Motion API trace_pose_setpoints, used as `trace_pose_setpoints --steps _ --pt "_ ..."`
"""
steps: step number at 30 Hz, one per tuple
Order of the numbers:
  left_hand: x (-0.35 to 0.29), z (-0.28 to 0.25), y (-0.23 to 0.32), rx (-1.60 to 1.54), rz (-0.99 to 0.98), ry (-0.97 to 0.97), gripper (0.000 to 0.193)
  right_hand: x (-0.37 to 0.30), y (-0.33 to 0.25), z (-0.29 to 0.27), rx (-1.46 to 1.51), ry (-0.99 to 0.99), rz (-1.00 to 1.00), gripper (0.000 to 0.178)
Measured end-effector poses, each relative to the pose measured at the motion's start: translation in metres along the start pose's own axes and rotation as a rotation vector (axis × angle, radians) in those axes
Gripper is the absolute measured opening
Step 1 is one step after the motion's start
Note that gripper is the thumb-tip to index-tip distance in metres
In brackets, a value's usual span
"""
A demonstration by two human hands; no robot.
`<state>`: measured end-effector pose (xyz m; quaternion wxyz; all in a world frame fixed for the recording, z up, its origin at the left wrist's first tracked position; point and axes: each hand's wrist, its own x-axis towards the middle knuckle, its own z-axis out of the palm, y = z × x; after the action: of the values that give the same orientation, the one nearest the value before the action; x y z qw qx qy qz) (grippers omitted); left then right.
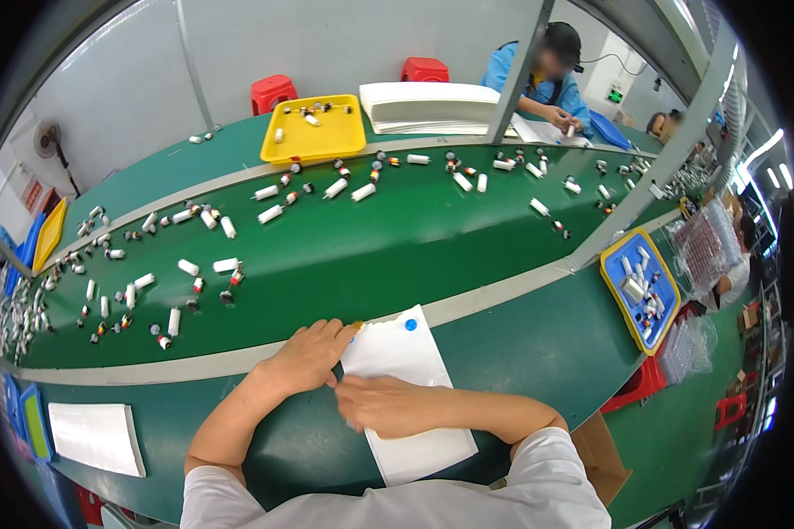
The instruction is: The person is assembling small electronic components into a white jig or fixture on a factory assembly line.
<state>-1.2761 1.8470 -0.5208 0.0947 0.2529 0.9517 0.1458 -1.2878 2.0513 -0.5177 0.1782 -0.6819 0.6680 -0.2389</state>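
A white paper sheet or thin stack (419, 441) lies slantwise on the green table right in front of me, its far edge ragged. At that edge sits a blue round dot (411, 324). My left hand (309, 357) is closed at the paper's far left corner, fingers bent over the edge, beside a small orange-brown spot. My right hand (395, 406) crosses over the paper, its curled fingers meeting the left edge just below my left thumb. The fingertips of my right hand are hidden and slightly blurred, so what they grip does not show.
Beyond a pale rail, a green conveyor belt (362, 256) carries scattered white cylinders with small dark parts. A blue-and-yellow tray (607, 264) of parts stands right; another white stack (93, 436) lies left. Across are a yellow tray (313, 141), a paper pile (432, 110) and a co-worker (556, 75).
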Motion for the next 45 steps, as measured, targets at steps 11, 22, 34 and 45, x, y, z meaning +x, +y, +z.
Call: trace_pose_setpoints --steps 11,22,34,45 --pt "0.008 0.003 0.005 0.009 -0.057 -0.035 0.083 -0.176 0.252 -0.153 -0.655 0.972 1.168 0.079" --pt "0.022 -0.006 0.016 -0.101 -0.137 0.219 0.038 -0.218 0.267 -0.131 -0.239 1.178 0.954 0.06" --pt "0.028 -0.031 0.024 -1.409 -0.141 0.454 0.028 -0.001 0.007 -0.06 0.3 0.632 0.199 0.084" --pt "0.02 -0.05 0.059 -0.563 -0.156 0.371 0.057 -0.036 0.042 -0.08 0.69 0.573 0.349 0.067"
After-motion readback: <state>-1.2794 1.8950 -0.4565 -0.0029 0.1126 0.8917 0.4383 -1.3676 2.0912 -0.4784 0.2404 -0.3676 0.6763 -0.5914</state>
